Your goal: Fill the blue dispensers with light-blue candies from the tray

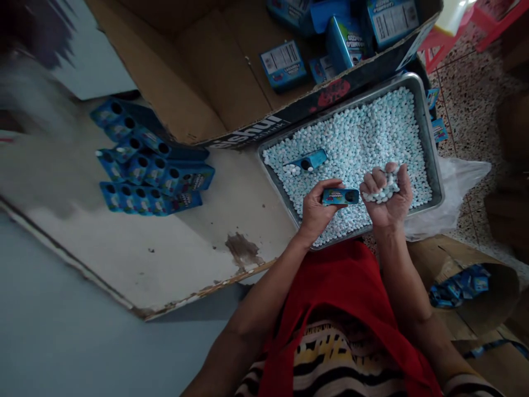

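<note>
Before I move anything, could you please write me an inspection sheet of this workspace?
Surface: table, stained and worn along its edge.
Handled things: held box, a dark hole at one end; candies filling the tray; second box lying on them.
Clutter: blue boxes grouped on the table; loose boxes in the carton; clear plastic beside the tray.
Grip: left hand closed around the held box; right hand curled around candies.
Cables: nothing seen.
Surroundings: speckled floor; open brown container with blue packs; blurred shape at upper left, too unclear to name.
</note>
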{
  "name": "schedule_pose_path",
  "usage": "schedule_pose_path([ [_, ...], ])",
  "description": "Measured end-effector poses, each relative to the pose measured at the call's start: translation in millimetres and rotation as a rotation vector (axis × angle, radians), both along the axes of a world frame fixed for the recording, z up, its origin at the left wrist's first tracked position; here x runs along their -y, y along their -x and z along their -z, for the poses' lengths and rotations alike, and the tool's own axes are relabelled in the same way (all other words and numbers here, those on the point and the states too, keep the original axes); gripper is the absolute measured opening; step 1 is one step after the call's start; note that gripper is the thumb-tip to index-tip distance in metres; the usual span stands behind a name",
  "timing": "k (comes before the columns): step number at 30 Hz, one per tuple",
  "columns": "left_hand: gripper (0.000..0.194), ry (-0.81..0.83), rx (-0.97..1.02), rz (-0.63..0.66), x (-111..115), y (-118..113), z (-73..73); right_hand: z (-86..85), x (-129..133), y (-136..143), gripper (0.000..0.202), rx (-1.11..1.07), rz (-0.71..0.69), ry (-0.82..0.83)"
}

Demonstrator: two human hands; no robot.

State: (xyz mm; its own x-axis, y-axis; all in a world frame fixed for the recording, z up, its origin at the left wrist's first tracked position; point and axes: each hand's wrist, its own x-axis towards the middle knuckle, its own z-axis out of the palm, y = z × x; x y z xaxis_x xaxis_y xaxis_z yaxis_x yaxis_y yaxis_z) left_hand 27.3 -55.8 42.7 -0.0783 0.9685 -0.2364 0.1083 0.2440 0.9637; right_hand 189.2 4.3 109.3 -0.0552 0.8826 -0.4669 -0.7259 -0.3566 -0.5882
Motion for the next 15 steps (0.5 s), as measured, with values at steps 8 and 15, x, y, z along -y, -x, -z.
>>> schedule_pose_path([
  [8, 0.048, -0.04, -0.171, -0.012, -5, -6, -10.8, 5.5, 2, 22, 0.037, 0.162, 0.027, -0.133],
  [15, 0.041, -0.03, -0.332, -0.075, 35, 36, -19.0, 65.8, -5, -13, 0.009, -0.239, 0.0, 0.422],
])
